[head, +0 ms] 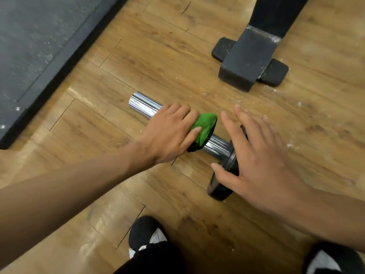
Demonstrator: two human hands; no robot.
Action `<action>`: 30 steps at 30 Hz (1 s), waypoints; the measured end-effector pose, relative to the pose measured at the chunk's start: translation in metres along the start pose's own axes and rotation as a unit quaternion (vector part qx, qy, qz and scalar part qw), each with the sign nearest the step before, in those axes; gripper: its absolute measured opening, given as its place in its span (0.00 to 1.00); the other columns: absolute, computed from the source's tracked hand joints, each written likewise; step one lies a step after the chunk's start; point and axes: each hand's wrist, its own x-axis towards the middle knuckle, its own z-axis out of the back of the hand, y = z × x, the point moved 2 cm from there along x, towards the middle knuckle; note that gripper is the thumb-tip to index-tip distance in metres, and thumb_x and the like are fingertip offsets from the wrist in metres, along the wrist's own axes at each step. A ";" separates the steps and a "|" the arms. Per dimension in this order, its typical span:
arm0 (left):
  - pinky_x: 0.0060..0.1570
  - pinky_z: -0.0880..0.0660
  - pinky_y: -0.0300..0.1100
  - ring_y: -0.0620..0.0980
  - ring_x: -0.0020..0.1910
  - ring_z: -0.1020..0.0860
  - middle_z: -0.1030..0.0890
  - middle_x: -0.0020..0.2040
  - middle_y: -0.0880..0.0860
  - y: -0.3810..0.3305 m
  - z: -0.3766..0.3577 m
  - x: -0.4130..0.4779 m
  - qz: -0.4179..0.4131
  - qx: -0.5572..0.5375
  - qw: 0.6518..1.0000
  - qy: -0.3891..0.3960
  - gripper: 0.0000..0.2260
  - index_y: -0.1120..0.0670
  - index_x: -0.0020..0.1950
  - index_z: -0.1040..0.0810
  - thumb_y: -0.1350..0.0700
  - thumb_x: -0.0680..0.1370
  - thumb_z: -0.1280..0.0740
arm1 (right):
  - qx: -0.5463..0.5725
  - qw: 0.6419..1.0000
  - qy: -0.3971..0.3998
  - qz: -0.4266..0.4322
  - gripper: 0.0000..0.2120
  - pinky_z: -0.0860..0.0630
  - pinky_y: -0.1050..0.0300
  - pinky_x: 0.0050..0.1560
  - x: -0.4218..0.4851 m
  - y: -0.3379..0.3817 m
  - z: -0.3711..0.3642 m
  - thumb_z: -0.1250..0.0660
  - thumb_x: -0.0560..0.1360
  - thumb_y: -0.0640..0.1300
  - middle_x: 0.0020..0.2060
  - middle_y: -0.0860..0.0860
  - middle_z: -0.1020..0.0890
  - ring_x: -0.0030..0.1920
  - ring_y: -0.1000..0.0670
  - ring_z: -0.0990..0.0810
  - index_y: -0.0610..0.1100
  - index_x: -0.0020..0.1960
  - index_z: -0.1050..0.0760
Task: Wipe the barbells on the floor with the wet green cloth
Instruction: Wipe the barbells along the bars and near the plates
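A barbell lies on the wooden floor; its chrome sleeve (143,104) points to the upper left and ends in a black collar (230,165) at the lower right. My left hand (170,133) presses the green cloth (205,126) around the middle of the sleeve, fingers wrapped over it. My right hand (256,155) rests flat on the black collar with fingers spread, holding nothing. The rest of the bar past the collar is hidden under my right hand and arm.
A black metal equipment foot (246,60) with rubber pads stands on the floor at the upper right. A dark rubber mat (29,46) with a black edge fills the upper left. My shoes (146,232) are at the bottom. White dust specks lie at the right.
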 end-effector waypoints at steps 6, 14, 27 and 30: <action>0.53 0.29 0.56 0.59 0.48 0.27 0.23 0.53 0.59 -0.052 -0.014 0.011 -0.081 -0.054 0.995 -0.025 0.21 0.58 0.66 0.26 0.45 0.85 0.48 | 0.032 0.999 0.004 -0.032 0.41 0.49 0.46 0.77 0.010 -0.011 0.010 0.47 0.75 0.66 0.82 0.44 0.44 0.80 0.43 0.44 0.51 0.83 0.54; 0.54 0.33 0.54 0.61 0.49 0.25 0.22 0.51 0.58 0.024 0.001 0.010 0.077 -0.008 0.997 -0.026 0.19 0.57 0.59 0.22 0.45 0.82 0.43 | 0.071 0.997 -0.011 -0.027 0.41 0.42 0.41 0.78 0.013 -0.017 0.008 0.46 0.75 0.66 0.81 0.45 0.42 0.79 0.42 0.41 0.50 0.83 0.50; 0.77 0.40 0.63 0.67 0.73 0.29 0.25 0.69 0.65 -0.026 -0.021 0.010 -0.034 -0.053 0.997 -0.040 0.25 0.60 0.69 0.26 0.49 0.76 0.33 | 0.101 0.989 0.002 -0.108 0.37 0.45 0.45 0.81 0.040 -0.046 0.030 0.46 0.80 0.62 0.83 0.47 0.44 0.82 0.45 0.46 0.50 0.85 0.50; 0.74 0.38 0.63 0.64 0.65 0.27 0.23 0.63 0.62 -0.041 -0.018 0.033 -0.007 -0.060 0.997 -0.044 0.24 0.57 0.66 0.25 0.44 0.77 0.40 | 0.059 0.990 -0.047 -0.118 0.36 0.40 0.39 0.80 0.037 -0.035 0.019 0.49 0.80 0.61 0.79 0.42 0.36 0.80 0.39 0.41 0.43 0.83 0.43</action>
